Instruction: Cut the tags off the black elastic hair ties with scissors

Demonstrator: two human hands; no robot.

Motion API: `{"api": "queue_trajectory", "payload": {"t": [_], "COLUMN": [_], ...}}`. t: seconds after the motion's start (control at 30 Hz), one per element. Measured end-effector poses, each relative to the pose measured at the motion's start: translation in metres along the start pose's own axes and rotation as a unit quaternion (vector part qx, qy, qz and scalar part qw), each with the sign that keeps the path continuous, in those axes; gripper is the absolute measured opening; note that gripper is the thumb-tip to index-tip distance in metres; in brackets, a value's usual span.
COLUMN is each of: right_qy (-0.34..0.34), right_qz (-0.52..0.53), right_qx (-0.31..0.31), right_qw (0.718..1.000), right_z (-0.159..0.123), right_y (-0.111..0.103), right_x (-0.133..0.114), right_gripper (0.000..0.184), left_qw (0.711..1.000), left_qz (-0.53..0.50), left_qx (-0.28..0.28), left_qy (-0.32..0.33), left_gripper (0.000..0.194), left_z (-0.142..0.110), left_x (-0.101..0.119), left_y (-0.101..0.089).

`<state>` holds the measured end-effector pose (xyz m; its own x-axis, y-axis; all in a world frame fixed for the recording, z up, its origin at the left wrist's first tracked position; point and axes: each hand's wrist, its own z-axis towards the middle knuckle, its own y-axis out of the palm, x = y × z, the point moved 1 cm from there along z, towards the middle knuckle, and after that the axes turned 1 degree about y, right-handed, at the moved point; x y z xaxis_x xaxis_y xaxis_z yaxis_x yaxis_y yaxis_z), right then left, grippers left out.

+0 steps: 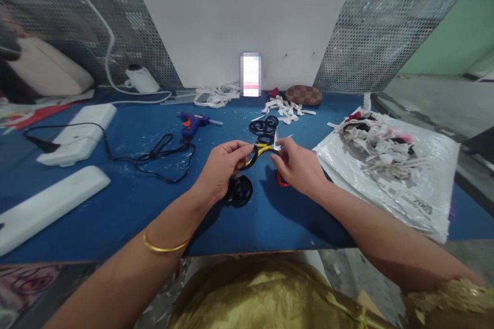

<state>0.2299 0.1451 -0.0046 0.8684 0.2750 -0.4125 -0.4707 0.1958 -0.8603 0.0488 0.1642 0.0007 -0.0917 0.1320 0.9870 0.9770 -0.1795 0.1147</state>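
Observation:
My left hand [227,163] pinches a black and yellow looped band [263,148], which looks like a hair tie. Its yellow part stretches across to my right hand [295,163], whose thumb and fingertips close on the other end. Below the right fingers shows a red loop [283,180], perhaps a scissors handle; whether that hand touches it I cannot tell. A pile of black hair ties [240,191] lies beside my left wrist. More black loops [264,126] lie just beyond the hands.
White scraps [287,110] and a checkered case [303,95] lie at the back, near a lit phone [250,74]. A blue glue gun [194,123] with its cord, a white power strip [79,133] and a long white object [54,205] are left. A scrap-covered plastic bag [436,164] is right.

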Motion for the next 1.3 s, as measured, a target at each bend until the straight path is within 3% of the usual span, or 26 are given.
{"api": "queue_trajectory", "payload": {"t": [0.07,0.17,0.33,0.5,0.7,0.83,0.93,1.13,1.3], "right_qy": [0.02,0.037,0.051,0.061,0.075,0.092,0.096,0.124,0.145], "right_qz": [-0.129,-0.208,-0.238,-0.248,-0.253,-0.255,-0.249,-0.232,-0.135], "right_qx": [-0.042,-0.106,-0.154,-0.162,-0.166,-0.167,-0.174,-0.156,-0.066], "right_qw": [0.991,0.972,0.958,0.953,0.95,0.948,0.948,0.952,0.978], "right_z": [0.0,-0.001,-0.002,0.0,0.003,0.004,0.006,0.014,0.02], "right_y": [0.0,0.002,0.001,-0.001,-0.001,0.0,0.001,-0.004,-0.014], "right_x": [0.001,-0.001,-0.006,-0.004,0.004,0.007,0.011,0.021,0.029], "right_gripper": [0.039,0.038,0.034,0.039,0.05,0.03,0.028,0.041,0.059], "left_qw": [1.0,0.999,0.999,0.998,0.989,0.993,0.997,0.993,0.979], "left_qz": [-0.004,-0.007,-0.005,0.006,0.092,0.103,0.058,-0.09,-0.149], "left_qx": [0.027,0.034,0.038,0.047,0.09,0.046,0.044,-0.047,-0.126], "left_qy": [0.012,0.02,0.021,0.031,0.069,0.04,0.0,-0.061,-0.052], "left_gripper": [0.024,0.023,0.023,0.023,0.022,0.021,0.023,0.021,0.016], "left_z": [0.002,0.003,0.003,0.005,0.013,0.017,0.018,0.01,0.005], "left_x": [0.0,-0.001,0.0,-0.002,-0.012,-0.018,-0.019,-0.013,-0.004], "left_y": [-0.001,-0.002,-0.002,-0.004,-0.009,-0.007,-0.007,-0.002,0.002]}}
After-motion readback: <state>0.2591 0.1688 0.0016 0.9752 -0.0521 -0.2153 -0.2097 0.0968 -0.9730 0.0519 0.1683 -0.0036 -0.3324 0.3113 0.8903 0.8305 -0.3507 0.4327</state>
